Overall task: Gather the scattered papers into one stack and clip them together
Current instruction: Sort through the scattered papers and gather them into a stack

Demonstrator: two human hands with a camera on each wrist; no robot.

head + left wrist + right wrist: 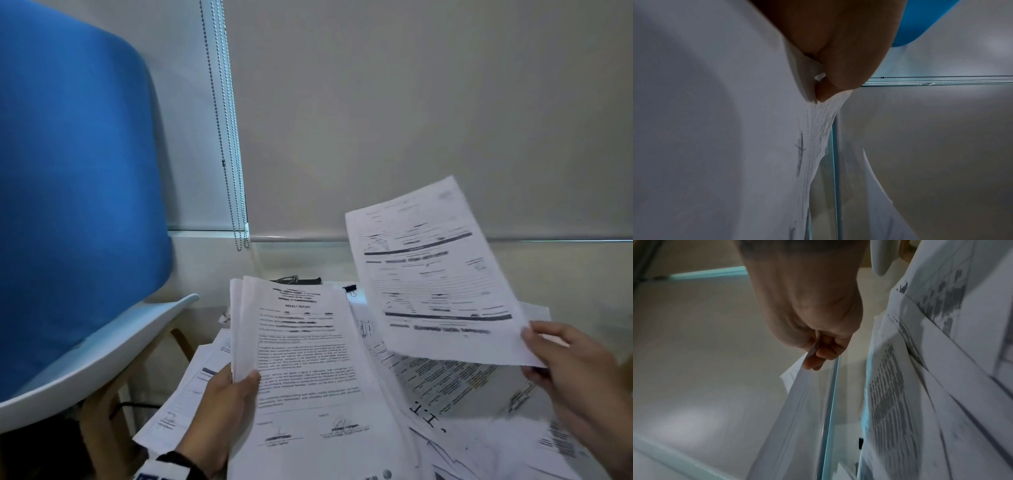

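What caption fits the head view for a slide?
Left hand grips the paper stack; right hand pinches a lifted sheet above scattered papers.

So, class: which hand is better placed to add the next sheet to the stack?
Probably the right hand: it pinches a lifted single sheet beside the stack, which the left hand grips.

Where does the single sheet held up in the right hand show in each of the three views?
Head: the sheet is right of centre, raised and tilted, its lower right corner pinched by the right hand.
Left wrist: a curved paper edge shows at lower right, but I cannot tell whether it is this sheet.
Right wrist: the sheet runs edge-on from the fingers toward the bottom centre.
Shared landmark: the window blind's bottom rail.
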